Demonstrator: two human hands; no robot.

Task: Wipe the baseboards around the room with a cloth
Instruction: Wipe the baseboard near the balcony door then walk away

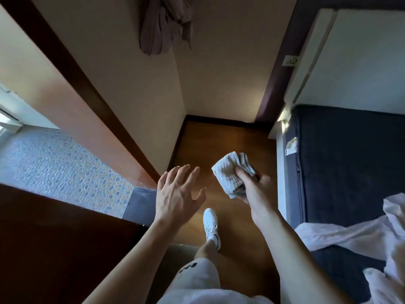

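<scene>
Pale waffle-weave cloth (228, 174), folded thick, pinched in right hand (254, 187), long axis seemingly slanting up-left toward corner baseboard (219, 120); left hand (175, 194) spread, holding nothing.

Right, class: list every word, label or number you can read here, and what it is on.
Dark lettering on the white shorts: partly hidden, cannot be read.
Printed label on the side of the mattress: too small and blurred to read.
No text can be quoted; none shows elsewhere.
</scene>
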